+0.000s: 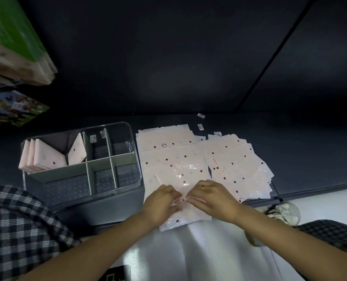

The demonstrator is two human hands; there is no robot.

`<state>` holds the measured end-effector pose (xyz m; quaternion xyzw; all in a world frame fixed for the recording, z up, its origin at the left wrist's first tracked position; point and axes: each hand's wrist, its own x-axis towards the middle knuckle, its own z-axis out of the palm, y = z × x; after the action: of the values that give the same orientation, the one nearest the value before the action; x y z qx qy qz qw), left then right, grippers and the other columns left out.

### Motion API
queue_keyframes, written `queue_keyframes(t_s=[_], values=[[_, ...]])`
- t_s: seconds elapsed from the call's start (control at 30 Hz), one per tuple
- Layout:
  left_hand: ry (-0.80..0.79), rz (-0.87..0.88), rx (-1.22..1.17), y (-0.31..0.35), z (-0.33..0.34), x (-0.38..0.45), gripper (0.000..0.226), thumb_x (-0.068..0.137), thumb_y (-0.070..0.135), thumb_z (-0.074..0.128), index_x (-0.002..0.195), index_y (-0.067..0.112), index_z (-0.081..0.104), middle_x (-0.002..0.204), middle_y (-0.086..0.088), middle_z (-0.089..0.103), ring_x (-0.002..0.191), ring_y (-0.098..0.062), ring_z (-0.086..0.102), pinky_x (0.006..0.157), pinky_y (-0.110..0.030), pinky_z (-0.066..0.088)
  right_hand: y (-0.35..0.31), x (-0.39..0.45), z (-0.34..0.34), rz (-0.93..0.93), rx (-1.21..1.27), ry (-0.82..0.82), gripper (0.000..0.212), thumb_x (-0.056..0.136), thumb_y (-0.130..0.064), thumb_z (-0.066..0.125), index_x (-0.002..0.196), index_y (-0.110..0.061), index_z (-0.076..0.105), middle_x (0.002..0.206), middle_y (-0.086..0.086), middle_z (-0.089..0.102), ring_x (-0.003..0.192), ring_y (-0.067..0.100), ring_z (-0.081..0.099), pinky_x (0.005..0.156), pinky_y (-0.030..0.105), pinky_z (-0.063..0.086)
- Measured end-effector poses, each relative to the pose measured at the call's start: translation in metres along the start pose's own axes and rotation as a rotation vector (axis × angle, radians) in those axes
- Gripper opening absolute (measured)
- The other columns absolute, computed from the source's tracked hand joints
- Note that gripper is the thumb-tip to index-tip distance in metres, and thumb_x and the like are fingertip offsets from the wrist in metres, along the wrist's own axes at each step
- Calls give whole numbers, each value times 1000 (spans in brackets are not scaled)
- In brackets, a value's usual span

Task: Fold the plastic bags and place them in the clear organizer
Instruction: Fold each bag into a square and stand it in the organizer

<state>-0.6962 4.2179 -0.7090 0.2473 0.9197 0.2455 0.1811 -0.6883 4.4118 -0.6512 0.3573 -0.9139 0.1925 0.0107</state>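
The pale pink dotted plastic bag under the hands is seen to be thin, crinkled film, glossy where light is caught near its middle. The fanned pile of matching pink plastic bags beside it is shown with the same slick sheen, brightest along its right edge. The clear hard-plastic organizer is marked by smooth, shiny walls, while its grey-white dividers appear matt. The folded pink bags stood inside look duller. The dark table surface is rendered smooth and matt. A soft woven cloth is indicated by the checked sleeve.
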Motion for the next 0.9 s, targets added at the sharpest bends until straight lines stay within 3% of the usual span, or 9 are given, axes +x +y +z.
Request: queue_keyframes(t_s=[0.07, 0.13, 0.3, 0.4, 0.47, 0.6, 0.73, 0.8, 0.9], values=[[71, -78, -142, 3, 2, -3, 13, 92, 28, 56, 92, 17, 61, 93, -2, 58, 95, -23, 55, 68, -25, 33, -7, 12, 2, 142, 116, -10, 15, 87, -28, 65, 93, -16, 72, 86, -5, 71, 83, 13, 64, 73, 24, 51], [118, -189, -212, 0, 4, -3, 25, 90, 20, 56, 67, 19, 47, 81, -8, 62, 83, -28, 58, 63, -30, 32, -4, 21, 3, 310, 224, -69, 21, 86, -37, 64, 103, -24, 67, 95, -9, 69, 91, 8, 59, 81, 21, 46], [156, -423, -505, -7, 7, -1, 20, 87, 12, 62, 68, 6, 62, 71, -17, 63, 64, -26, 52, 57, -27, 32, 25, 29, 7, 683, 634, -171, 46, 75, -25, 78, 111, -37, 52, 97, -11, 63, 90, 2, 57, 86, 12, 41], [171, -453, -670, -8, 7, 2, 19, 85, 10, 67, 66, 9, 66, 58, 1, 65, 56, -11, 54, 57, -24, 37, 35, 28, 22, 774, 712, -273, 18, 79, -19, 75, 81, -21, 57, 73, -3, 58, 69, 9, 51, 70, 21, 42], [180, -466, -718, -10, 6, 3, 34, 85, 6, 67, 57, 18, 52, 41, 6, 46, 46, 2, 43, 52, -19, 34, 39, 31, 34, 822, 641, -283, 42, 84, -26, 70, 59, -20, 37, 55, -7, 34, 53, 8, 31, 52, 20, 26], [208, -516, -791, -8, 6, 6, 18, 86, 3, 65, 86, 14, 51, 63, -1, 59, 72, -17, 56, 62, -24, 40, 41, 37, 46, 873, 559, -260, 47, 87, -29, 65, 58, -18, 30, 54, -5, 30, 52, 10, 27, 50, 23, 21], [407, -503, -581, 1, 8, -1, 32, 85, 10, 66, 108, 15, 43, 93, 2, 53, 89, -18, 54, 79, -29, 44, 39, 42, 51, 925, 538, -248, 42, 87, -28, 65, 60, -18, 34, 58, -4, 35, 56, 11, 31, 55, 25, 25], [462, -311, -308, 3, 6, -7, 37, 87, 16, 63, 120, 15, 46, 113, 1, 47, 106, -16, 46, 92, -29, 39, 38, 44, 53, 934, 521, -245, 43, 86, -28, 66, 59, -18, 34, 57, -5, 34, 54, 10, 30, 53, 24, 24], [239, 6, 85, -2, 6, -10, 49, 94, 31, 51, 139, 16, 38, 150, -3, 30, 139, -20, 24, 115, -29, 15, 38, 46, 55, 934, 493, -244, 45, 86, -28, 66, 58, -18, 33, 56, -6, 33, 52, 9, 29, 51, 22, 24]])
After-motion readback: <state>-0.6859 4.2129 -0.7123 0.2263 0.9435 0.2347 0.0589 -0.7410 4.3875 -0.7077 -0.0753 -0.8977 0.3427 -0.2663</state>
